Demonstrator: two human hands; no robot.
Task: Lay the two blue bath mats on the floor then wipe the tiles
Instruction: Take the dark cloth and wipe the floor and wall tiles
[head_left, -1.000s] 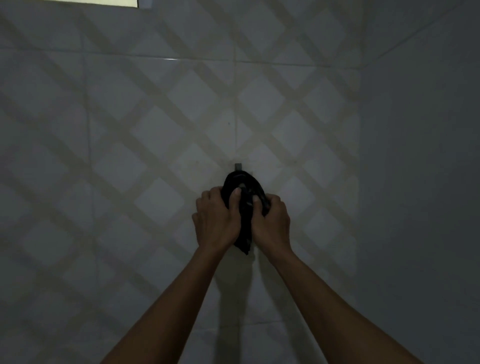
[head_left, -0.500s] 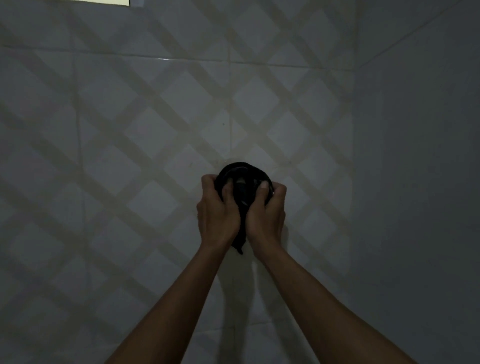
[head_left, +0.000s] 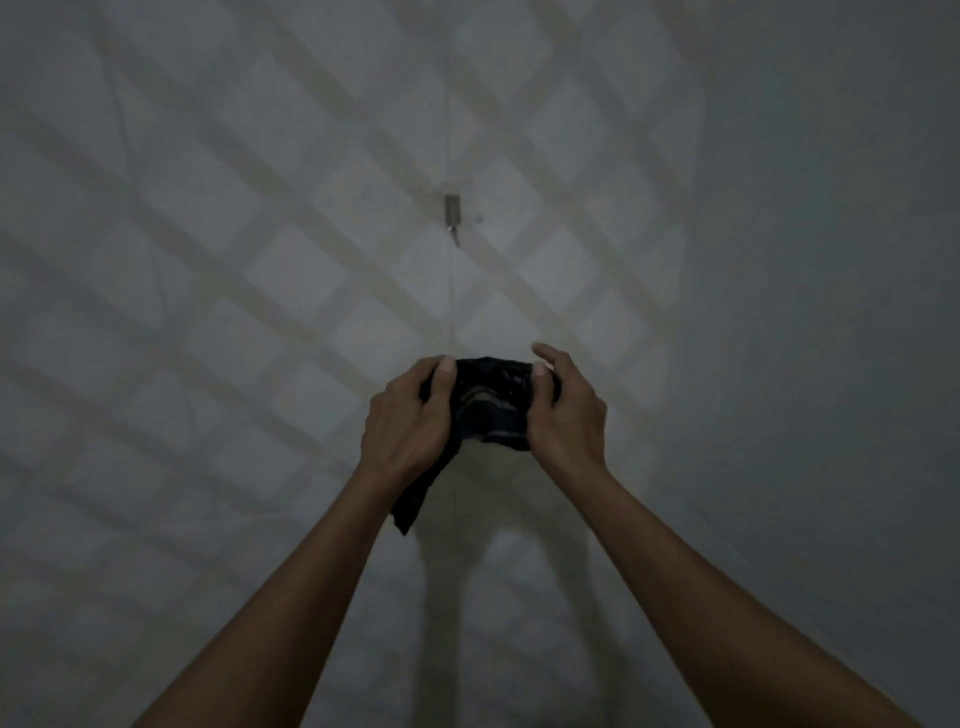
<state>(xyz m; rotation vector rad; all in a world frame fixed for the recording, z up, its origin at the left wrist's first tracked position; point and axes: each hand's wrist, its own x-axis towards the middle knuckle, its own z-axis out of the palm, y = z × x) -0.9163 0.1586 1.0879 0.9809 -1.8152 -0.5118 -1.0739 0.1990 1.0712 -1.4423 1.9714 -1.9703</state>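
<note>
Both hands have come down and away from the wall hook (head_left: 452, 212), which now stands bare well above them, and the dark cloth (head_left: 491, 402) that was bunched up against it half a second ago is off the hook and stretched between them. Its exact colour and kind are hard to tell in the dim light; it reads as a small dark rag with a paler band across its middle.

As for the grip, the left hand (head_left: 408, 421) is curled round the cloth's left edge, thumb on top, and the right hand (head_left: 563, 415) pinches the right edge, thumb on the near face, with its index finger lifted clear. A loose tail hangs below the left wrist, apart from the wall.

The step in hand looks like readying the rag for wiping the wall tiles (head_left: 291, 280). To do it well, I would judge that the cloth wants spreading or folding into a flat pad, with the hanging tail tucked in so it does not drag, then passing to one hand with the palm flat behind it. Pulling the two edges evenly apart should take out the bunching in the middle.

The cloth lies directly between the two grips, its ends inside the fingers and its middle sagging a little toward the camera. It is in front of the tiled wall, below the hook and near the vertical grout line; whether it touches the tiles cannot be told. No blue bath mats are in view.
</note>
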